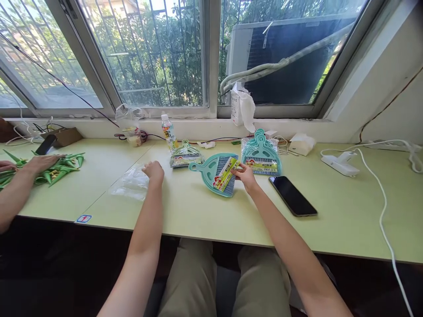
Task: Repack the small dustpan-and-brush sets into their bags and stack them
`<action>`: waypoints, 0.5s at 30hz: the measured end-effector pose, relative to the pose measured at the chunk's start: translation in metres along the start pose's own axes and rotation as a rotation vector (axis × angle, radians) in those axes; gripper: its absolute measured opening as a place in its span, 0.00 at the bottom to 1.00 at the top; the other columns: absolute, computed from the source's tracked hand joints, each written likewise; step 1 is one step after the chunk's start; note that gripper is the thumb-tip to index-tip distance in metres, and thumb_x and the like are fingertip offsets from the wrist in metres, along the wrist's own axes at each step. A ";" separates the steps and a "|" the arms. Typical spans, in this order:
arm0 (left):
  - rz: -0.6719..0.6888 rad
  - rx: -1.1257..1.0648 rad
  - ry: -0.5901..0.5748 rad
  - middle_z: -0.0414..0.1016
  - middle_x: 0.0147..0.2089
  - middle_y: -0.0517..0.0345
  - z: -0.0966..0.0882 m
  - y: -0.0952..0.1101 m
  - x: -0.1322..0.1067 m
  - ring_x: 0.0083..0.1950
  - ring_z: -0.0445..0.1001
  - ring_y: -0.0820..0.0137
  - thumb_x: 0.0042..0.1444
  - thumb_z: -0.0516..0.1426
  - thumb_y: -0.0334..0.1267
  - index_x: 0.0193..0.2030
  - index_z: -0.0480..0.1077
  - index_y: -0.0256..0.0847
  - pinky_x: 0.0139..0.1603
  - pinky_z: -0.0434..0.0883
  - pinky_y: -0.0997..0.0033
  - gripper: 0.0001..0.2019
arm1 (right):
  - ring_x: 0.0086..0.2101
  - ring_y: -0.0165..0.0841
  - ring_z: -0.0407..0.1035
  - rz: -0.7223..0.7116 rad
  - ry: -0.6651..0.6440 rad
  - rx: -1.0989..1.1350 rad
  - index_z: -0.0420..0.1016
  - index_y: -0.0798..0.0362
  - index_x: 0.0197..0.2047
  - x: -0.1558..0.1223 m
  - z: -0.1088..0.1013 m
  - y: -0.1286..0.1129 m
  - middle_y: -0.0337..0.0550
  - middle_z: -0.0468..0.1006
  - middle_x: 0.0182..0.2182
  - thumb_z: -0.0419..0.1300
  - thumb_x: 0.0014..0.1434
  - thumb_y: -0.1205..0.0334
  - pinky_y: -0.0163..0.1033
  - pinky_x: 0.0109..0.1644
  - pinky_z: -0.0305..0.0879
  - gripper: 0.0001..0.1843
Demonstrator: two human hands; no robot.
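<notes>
A teal mini dustpan-and-brush set (216,172) with a yellow-green paper label lies flat on the pale green table (205,211). My right hand (245,175) pinches the label's right end at the brush. My left hand (154,171) is curled, knuckles up, on a clear plastic bag (130,184) to the left. A stack of several more teal sets (261,154) sits just behind my right hand. One bagged set (185,156) lies behind the loose one.
A black phone (292,196) lies face up right of my right arm. A small bottle (168,130), a white charger with cable (342,162) and a tissue pack (301,143) line the back. Another person's hands (39,164) rest on green pointed pieces (62,168) at the left.
</notes>
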State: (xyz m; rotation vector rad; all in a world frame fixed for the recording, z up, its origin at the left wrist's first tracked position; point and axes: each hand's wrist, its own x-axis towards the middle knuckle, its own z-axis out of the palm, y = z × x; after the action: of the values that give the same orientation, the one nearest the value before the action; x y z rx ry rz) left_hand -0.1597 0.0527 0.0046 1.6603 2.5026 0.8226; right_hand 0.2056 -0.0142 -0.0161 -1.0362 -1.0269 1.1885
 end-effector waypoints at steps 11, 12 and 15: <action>0.041 0.261 -0.001 0.71 0.48 0.32 0.017 -0.006 0.003 0.52 0.69 0.49 0.55 0.53 0.35 0.45 0.70 0.33 0.47 0.62 0.56 0.13 | 0.29 0.37 0.77 -0.004 -0.012 0.021 0.73 0.53 0.38 0.002 0.001 0.005 0.42 0.82 0.28 0.75 0.33 0.58 0.44 0.33 0.75 0.27; 0.050 0.246 0.023 0.70 0.49 0.31 0.014 -0.003 0.000 0.52 0.69 0.48 0.55 0.53 0.35 0.48 0.69 0.32 0.49 0.61 0.55 0.15 | 0.29 0.37 0.77 -0.003 -0.005 0.030 0.72 0.53 0.38 0.002 0.001 0.006 0.42 0.81 0.28 0.75 0.33 0.57 0.43 0.33 0.75 0.28; 0.114 0.108 0.230 0.69 0.51 0.31 0.000 0.014 -0.009 0.54 0.66 0.47 0.58 0.51 0.39 0.56 0.63 0.31 0.52 0.58 0.51 0.20 | 0.29 0.37 0.76 -0.012 0.021 0.078 0.72 0.53 0.37 0.002 0.004 0.007 0.42 0.81 0.27 0.75 0.31 0.56 0.43 0.32 0.75 0.28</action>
State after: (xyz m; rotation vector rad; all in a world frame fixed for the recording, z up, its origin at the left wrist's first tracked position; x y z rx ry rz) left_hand -0.1442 0.0489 0.0082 1.8559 2.6669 0.9562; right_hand 0.2003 -0.0113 -0.0215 -0.9785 -0.9614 1.1966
